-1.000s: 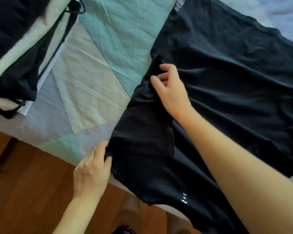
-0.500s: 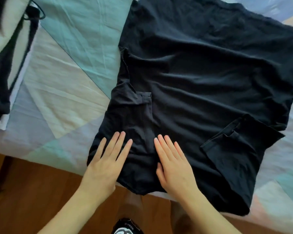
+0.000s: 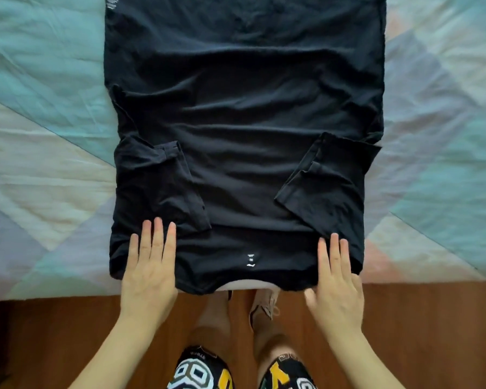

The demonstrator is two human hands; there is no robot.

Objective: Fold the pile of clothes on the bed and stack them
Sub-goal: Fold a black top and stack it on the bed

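Black t-shirt (image 3: 244, 153) spread flat on bed (image 3: 40, 113), sleeves tucked inward, collar end at near edge. Left hand (image 3: 149, 265) and right hand (image 3: 337, 279) flat, fingers straight, pressing collar-end corners, gripping nothing. Risk: tucked sleeves slipping out on lengthwise fold; collar end overhanging mattress, could slide toward floor (image 3: 40, 341).

A bed (image 3: 432, 136) under a pastel patchwork quilt (image 3: 40, 122) fills the far side, with reddish-brown wooden floor (image 3: 54, 338) nearest.
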